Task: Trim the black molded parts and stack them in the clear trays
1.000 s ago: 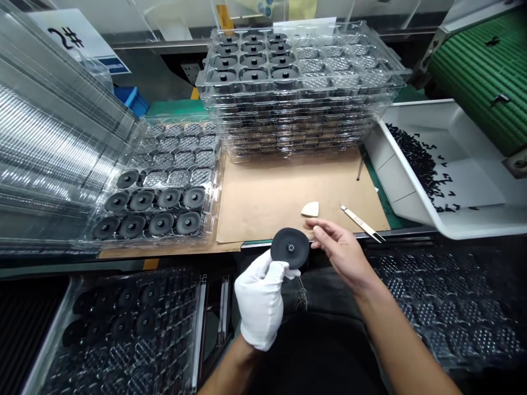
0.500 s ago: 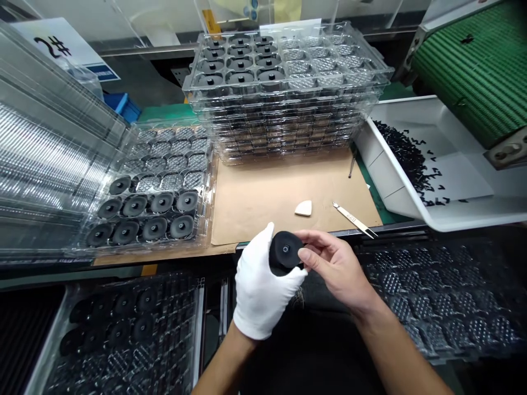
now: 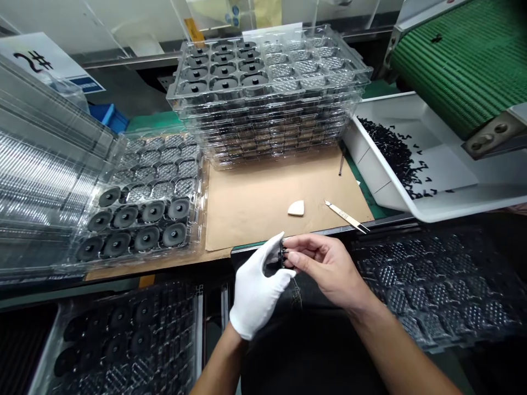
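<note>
A black round disc part (image 3: 282,257) is held edge-on between both hands, just in front of the bench edge. My left hand (image 3: 257,288), in a white glove, grips it from the left with thumb and fingers. My bare right hand (image 3: 325,266) pinches the same disc from the right with curled fingers. Most of the disc is hidden between the fingers.
A clear tray (image 3: 144,203) with several black discs lies at left on brown cardboard (image 3: 267,192). A stack of clear trays (image 3: 267,93) stands behind. A white wedge (image 3: 296,208) and tweezers (image 3: 346,216) lie on the cardboard. A white bin (image 3: 432,159) of small black parts sits right. Trays lie below the bench.
The disc has turned from face-up to edge-on, and my right hand has closed onto it. Both hands shifted slightly closer together; the view drifted to the right.
</note>
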`<state>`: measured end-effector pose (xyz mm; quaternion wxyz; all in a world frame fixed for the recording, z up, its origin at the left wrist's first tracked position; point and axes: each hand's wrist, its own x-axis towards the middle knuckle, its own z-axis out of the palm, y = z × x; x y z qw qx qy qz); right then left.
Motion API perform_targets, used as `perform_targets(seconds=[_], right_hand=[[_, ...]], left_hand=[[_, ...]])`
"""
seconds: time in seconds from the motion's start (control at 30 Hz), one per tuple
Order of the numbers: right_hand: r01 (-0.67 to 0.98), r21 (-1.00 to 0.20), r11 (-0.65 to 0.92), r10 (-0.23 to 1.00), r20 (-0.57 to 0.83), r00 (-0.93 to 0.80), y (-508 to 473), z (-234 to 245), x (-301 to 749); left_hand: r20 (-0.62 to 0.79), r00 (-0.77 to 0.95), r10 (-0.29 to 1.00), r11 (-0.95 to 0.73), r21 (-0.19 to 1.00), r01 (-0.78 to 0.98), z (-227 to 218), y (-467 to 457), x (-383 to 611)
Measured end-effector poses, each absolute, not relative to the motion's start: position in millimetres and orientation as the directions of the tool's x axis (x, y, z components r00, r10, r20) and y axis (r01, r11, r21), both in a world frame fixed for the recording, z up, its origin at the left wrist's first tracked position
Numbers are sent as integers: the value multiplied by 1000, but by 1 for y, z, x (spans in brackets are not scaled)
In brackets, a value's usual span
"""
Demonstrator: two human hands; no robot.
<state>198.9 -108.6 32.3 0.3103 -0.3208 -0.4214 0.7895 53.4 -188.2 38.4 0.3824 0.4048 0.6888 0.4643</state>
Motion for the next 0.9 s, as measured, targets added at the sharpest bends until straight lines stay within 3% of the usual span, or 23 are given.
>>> perform_targets(seconds=[0.3, 0.63, 0.73, 0.83, 0.9], right_hand=[[-253, -853, -456, 780, -246, -576, -108, 30, 196], [-282, -809, -515, 766, -287, -576, -100, 33, 197], [-181, -889, -421, 810, -279, -515, -98, 26, 200], [88, -964, -250, 887, -264, -378, -101, 7, 205], [215, -958, -188, 886, -260, -385, -109, -13, 208]], left_hand=[[-174, -373, 911, 254, 951, 177, 36, -189, 56], [-148, -364, 920, 108, 986, -129, 32, -185, 51], [-213, -370, 904, 76, 933, -353, 32, -181, 48], [-250, -348, 903, 7, 821, -571, 46, -165, 37], [-199, -323, 925, -65, 756, -651, 68, -146, 26]])
